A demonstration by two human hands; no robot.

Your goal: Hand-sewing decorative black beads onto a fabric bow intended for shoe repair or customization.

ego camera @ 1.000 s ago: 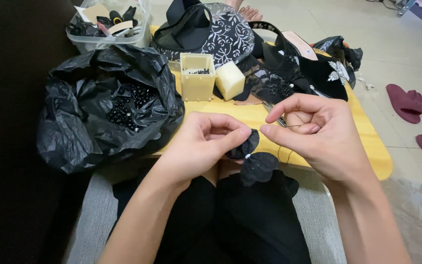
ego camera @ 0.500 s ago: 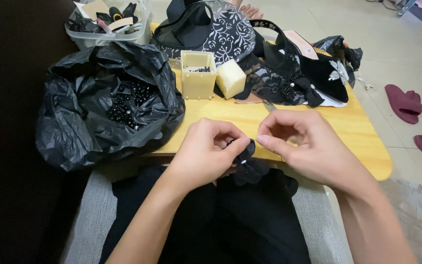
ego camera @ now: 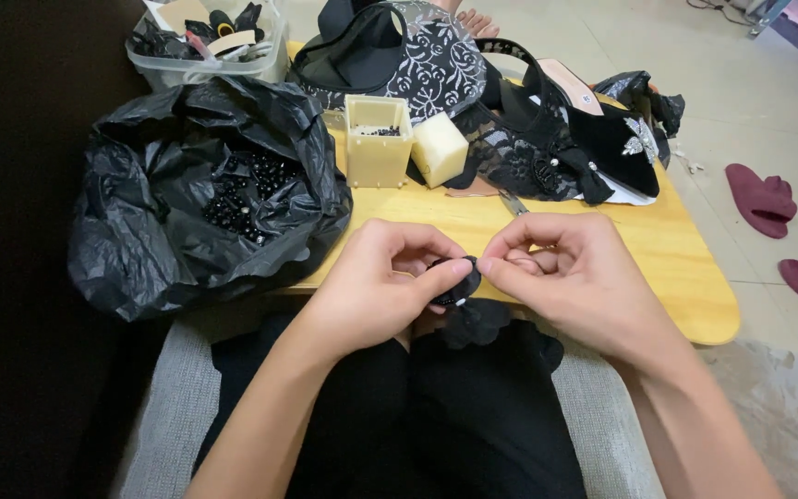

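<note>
A small black fabric piece (ego camera: 457, 282) is pinched between both hands above the lap, at the near edge of the wooden table (ego camera: 685, 268).

The left hand (ego camera: 376, 286) is closed on the piece from nine o'clock, thumb and forefinger clamped on its edge; the right hand (ego camera: 570, 277) is curled shut and meets it from three o'clock, fingertips touching the same edge. Whether a needle is held there cannot be told. The piece lies between the two hands, equally near both, its long axis running roughly from one o'clock to seven, with a ruffled part hanging below. At ten o'clock a black plastic bag (ego camera: 140, 222) of beads (ego camera: 242, 194) is seen; at twelve a cream box (ego camera: 378, 140) and foam block (ego camera: 440, 150); at one o'clock a black shoe (ego camera: 593, 129).
</note>
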